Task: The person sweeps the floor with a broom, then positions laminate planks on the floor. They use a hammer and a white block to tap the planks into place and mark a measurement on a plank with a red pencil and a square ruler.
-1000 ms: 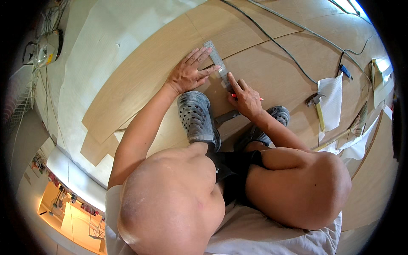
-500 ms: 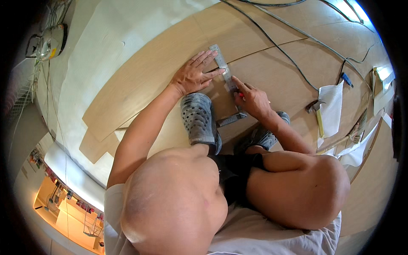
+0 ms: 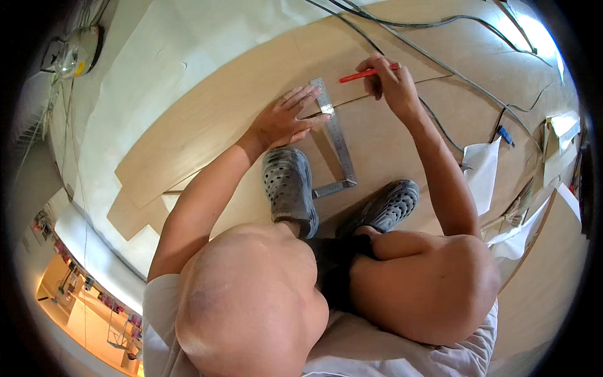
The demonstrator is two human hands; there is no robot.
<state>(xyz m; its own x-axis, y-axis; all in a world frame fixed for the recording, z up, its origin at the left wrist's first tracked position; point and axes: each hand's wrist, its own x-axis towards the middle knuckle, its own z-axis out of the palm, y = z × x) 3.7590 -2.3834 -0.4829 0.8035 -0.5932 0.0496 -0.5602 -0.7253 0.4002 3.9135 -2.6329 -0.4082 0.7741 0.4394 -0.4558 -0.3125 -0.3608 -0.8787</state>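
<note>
A steel try square (image 3: 339, 146) lies flat on thin tan plywood (image 3: 220, 100), its short arm at the near end, between my two feet. My left hand (image 3: 282, 119) rests on the wood with fingers spread, the fingertips and thumb touching the long blade near its far end. Raised to the right of the square, my right hand (image 3: 391, 85) grips a red pen (image 3: 357, 76). The pen points left toward the blade's far end, apart from it. A seam between sheets (image 3: 396, 91) runs rightward from beside the blade.
My grey clogs, left (image 3: 286, 182) and right (image 3: 386, 204), stand close to the square. Dark cables (image 3: 427, 63) cross the boards at the far right. Also on the right are a blue clip-like piece (image 3: 505, 136) and a white sheet (image 3: 482, 169). A lamp-like fixture (image 3: 81, 53) is at upper left.
My right hand has lifted off the square's blade and moved away and to the right with the red pen. My left hand stays on the blade; the view has shifted slightly.
</note>
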